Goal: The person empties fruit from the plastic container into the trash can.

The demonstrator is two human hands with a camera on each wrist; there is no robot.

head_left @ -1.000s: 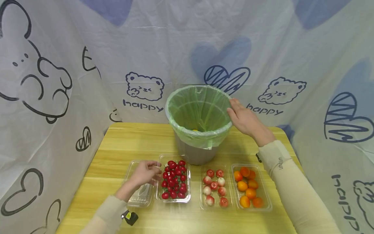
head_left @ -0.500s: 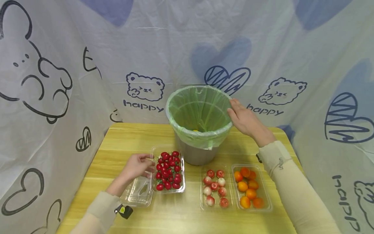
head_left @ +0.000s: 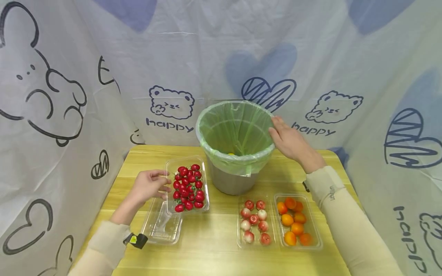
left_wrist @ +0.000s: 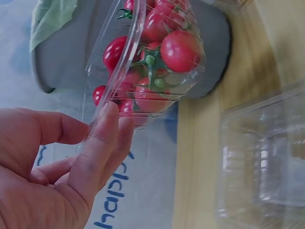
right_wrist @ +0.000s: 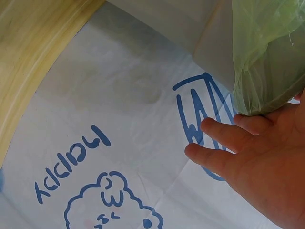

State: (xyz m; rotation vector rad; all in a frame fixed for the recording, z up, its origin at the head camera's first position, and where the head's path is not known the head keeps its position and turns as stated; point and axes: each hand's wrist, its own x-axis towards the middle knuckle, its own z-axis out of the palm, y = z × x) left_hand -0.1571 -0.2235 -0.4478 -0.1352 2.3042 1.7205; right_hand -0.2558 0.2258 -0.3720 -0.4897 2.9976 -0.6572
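My left hand (head_left: 148, 186) pinches the left rim of a clear plastic box of cherry tomatoes (head_left: 188, 188). In the left wrist view the box (left_wrist: 155, 52) is tilted and held above the table, thumb and fingers on its lip. A clear tray (head_left: 162, 230) with nothing in it lies on the table, partly overlapped by the box. My right hand (head_left: 290, 140) rests against the right rim of a grey bin (head_left: 231, 182) lined with a green bag (head_left: 238, 163). The right wrist view shows the right hand's fingers (right_wrist: 209, 157) straight and spread, the nearest touching the bag's edge.
Right of the middle, a clear tray (head_left: 239, 239) of red-and-white round fruits and another tray (head_left: 319, 245) of small orange fruits stand side by side on the wooden table (head_left: 214, 253). Something yellow (head_left: 231, 154) shows inside the bin. Printed sheeting (head_left: 221, 69) surrounds the table.
My left hand has carried the box of cherry tomatoes leftward and farther back, so it now overlaps the far end of the tray. The right hand stays at the bin's rim.
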